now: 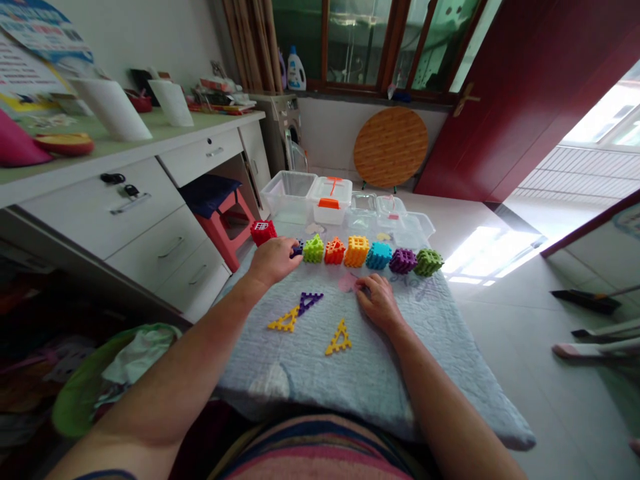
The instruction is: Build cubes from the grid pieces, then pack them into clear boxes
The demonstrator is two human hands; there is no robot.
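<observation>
My left hand [274,260] is at the left part of a row of plastic building pieces, its fingers closed around a dark blue stack [299,249] that they mostly hide. My right hand [379,301] rests on the cloth with loosely bent fingers and no piece visible in it. Along the row stand a red stack [263,231], a lime green stack [313,249], an orange-red stack [335,251], a yellow-orange stack [357,251], a light blue stack [379,255], a purple stack [403,261] and an olive green stack [429,263]. Nearer me lie a purple triangle [309,303], a yellow triangle [286,321] touching it, and another yellow triangle [339,339].
Behind the row are a clear open bin [290,193], a lidded box [332,200] with orange clips and smaller clear containers. A pale cloth [360,387] covers the table. A red stool [223,213] and white desk [145,207] stand left; a green basket [75,393] sits lower left.
</observation>
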